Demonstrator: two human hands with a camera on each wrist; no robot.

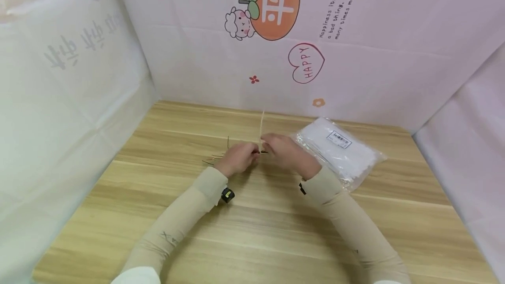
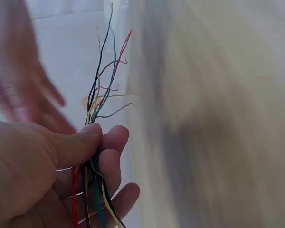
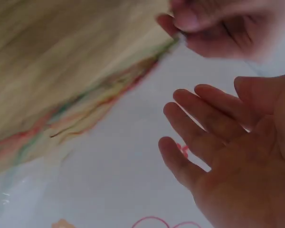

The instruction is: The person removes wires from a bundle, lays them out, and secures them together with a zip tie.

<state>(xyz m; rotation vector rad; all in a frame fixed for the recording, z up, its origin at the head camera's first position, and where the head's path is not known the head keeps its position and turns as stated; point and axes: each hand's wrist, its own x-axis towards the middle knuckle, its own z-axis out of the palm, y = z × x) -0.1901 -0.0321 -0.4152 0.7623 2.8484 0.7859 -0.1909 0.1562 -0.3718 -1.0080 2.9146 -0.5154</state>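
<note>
A bundle of thin wires (image 2: 96, 114) in red, black, green and yellow is pinched between the thumb and fingers of my left hand (image 2: 76, 161). Loose wire ends fan out on both sides of the grip. From where the hands meet, a thin pale strip (image 1: 262, 124) rises in the head view. Close beside it is my right hand (image 1: 289, 152), blurred in the left wrist view. The right wrist view shows this right hand (image 3: 232, 142) palm up with fingers spread and nothing in them, below the left hand (image 3: 218, 28).
A clear plastic bag (image 1: 355, 157) with white contents and a barcode label (image 1: 339, 140) lies to the right on the wooden table (image 1: 252, 240). White printed cloth (image 1: 197, 65) hangs behind the table and along its sides.
</note>
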